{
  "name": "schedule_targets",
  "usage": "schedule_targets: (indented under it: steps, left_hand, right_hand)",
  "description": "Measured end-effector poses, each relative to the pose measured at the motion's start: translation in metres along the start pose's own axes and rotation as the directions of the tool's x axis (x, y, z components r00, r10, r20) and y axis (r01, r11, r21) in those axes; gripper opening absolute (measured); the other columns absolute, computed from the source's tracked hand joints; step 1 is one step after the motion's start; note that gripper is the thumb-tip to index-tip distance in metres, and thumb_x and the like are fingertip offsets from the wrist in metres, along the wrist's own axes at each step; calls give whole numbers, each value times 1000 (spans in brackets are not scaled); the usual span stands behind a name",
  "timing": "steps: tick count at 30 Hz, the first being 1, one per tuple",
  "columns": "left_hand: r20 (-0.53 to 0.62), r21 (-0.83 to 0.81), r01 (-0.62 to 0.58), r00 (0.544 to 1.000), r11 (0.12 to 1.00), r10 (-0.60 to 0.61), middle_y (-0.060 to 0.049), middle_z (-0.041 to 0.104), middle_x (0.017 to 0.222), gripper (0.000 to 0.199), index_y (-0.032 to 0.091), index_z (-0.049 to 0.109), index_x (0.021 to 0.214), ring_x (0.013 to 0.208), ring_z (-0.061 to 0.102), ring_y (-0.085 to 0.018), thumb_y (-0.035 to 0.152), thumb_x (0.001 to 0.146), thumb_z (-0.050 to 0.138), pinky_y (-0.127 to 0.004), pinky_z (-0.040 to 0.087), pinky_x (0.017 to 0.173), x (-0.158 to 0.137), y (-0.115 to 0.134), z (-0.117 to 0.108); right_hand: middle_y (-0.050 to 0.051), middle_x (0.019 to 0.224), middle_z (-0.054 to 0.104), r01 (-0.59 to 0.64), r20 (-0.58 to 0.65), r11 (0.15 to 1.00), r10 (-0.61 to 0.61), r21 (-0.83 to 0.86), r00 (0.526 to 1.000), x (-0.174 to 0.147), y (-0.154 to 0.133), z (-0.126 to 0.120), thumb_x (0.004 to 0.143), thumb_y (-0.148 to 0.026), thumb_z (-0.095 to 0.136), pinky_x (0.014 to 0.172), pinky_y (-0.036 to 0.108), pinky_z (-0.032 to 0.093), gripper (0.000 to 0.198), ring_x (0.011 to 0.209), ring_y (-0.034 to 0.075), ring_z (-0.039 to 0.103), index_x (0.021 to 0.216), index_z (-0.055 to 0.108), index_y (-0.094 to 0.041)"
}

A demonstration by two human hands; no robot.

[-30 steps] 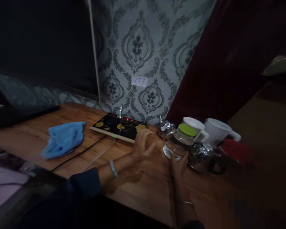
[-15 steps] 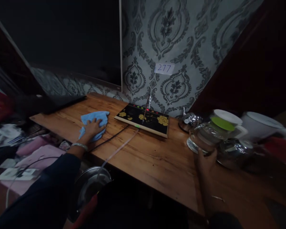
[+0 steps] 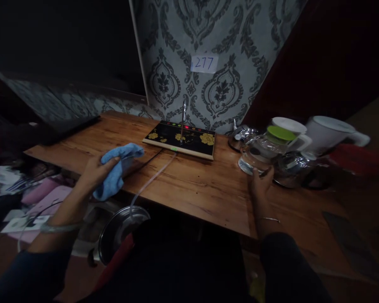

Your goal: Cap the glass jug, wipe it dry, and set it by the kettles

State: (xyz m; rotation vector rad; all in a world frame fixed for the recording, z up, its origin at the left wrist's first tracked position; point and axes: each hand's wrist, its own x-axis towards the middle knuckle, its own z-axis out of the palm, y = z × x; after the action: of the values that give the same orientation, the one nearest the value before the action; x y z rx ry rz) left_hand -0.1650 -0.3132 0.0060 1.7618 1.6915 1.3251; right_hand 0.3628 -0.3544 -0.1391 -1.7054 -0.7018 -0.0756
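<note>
In my left hand (image 3: 96,170) is a bunched blue cloth (image 3: 115,170), its fingers closed on it above the table's front edge. My right hand (image 3: 262,181) is at the right, fingers curled against the lower near side of a clear glass teapot (image 3: 255,155) with a green lid (image 3: 281,133). The teapot looks tilted; its far side is hidden. Between the hands, farther back, sits a black tea stove panel (image 3: 180,141) with gold flowers, red lights and a thin metal spout (image 3: 185,111).
A shiny kettle (image 3: 241,136), a white pitcher (image 3: 330,134) and another glass pot (image 3: 295,166) crowd the right side. A clear hose (image 3: 151,180) runs from the panel into a metal pot (image 3: 126,223) below the wooden table (image 3: 189,189). A dark flat item (image 3: 66,130) lies left.
My left hand has lifted the blue cloth off the tabletop and drawn it left and closer. My right hand stays at the glass teapot. The view has shifted.
</note>
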Motion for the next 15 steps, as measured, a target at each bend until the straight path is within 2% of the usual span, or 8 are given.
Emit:
schedule_targets:
  steps: [3, 4, 6, 7, 8, 11, 13, 15]
  left_hand:
    - [112, -54, -215, 969, 975, 220, -6, 68, 98, 39, 16, 63, 104, 90, 62, -23, 45, 78, 60, -35, 50, 80, -33, 24, 24]
    - [151, -48, -333, 930, 942, 336, -8, 67, 103, 36, 16, 64, 105, 97, 61, -25, 40, 79, 59, -38, 48, 87, -46, 28, 38]
    - [379, 13, -497, 805, 867, 456, -11, 64, 117, 32, 18, 64, 111, 115, 54, -29, 30, 83, 54, -45, 41, 100, -70, 28, 71]
    - [497, 48, -544, 741, 838, 452, -13, 61, 126, 36, 19, 62, 117, 120, 51, -30, 28, 83, 54, -48, 38, 103, -80, 26, 87]
    - [555, 111, -565, 718, 818, 421, -14, 55, 134, 46, 18, 58, 125, 126, 45, -34, 31, 81, 58, -53, 34, 106, -87, 23, 101]
    - [637, 264, -569, 709, 779, 302, -17, 38, 149, 65, 15, 42, 142, 138, 27, -41, 39, 83, 58, -59, 27, 109, -94, 16, 131]
    - [686, 248, -586, 669, 771, 288, -15, 33, 152, 57, 16, 40, 143, 142, 21, -39, 35, 90, 47, -56, 26, 111, -91, 18, 142]
    - [739, 159, -619, 591, 770, 323, -11, 32, 154, 49, 20, 43, 142, 143, 20, -35, 29, 94, 39, -54, 27, 112, -87, 25, 153]
  right_hand:
    - [20, 141, 43, -5, 1, 1000, 5, 7, 1000, 1, 3, 1, 72, -51, 54, 109, 44, 31, 83, 130, 29, 43, 140, 36, -7]
    - [20, 141, 43, -10, -1, 1000, 10, 11, 1000, 1, 4, 2, 73, -51, 54, 109, 44, 31, 82, 129, 29, 43, 140, 36, -7]
    - [20, 140, 44, -12, -3, 1000, 12, 21, 1000, 1, 6, 3, 73, -51, 53, 109, 44, 32, 81, 129, 28, 43, 139, 36, -7]
    - [20, 140, 44, -7, -3, 1000, 7, 26, 1000, 2, 7, 3, 74, -51, 52, 109, 44, 32, 80, 129, 28, 43, 139, 36, -7]
    - [20, 140, 44, 3, -4, 1000, -2, 31, 1000, 2, 7, 4, 75, -51, 52, 109, 44, 32, 79, 129, 28, 43, 139, 36, -8]
    - [19, 140, 45, 25, -19, 999, -24, 43, 1000, 3, 9, 5, 76, -50, 51, 109, 44, 32, 76, 130, 28, 43, 139, 37, -9]
    - [18, 141, 45, 23, -29, 999, -22, 46, 999, 3, 8, 6, 77, -48, 51, 109, 45, 32, 73, 130, 27, 43, 138, 38, -11]
    - [18, 141, 45, 7, -34, 998, -5, 58, 999, 3, 5, 7, 78, -48, 50, 109, 46, 32, 71, 131, 27, 42, 138, 38, -12]
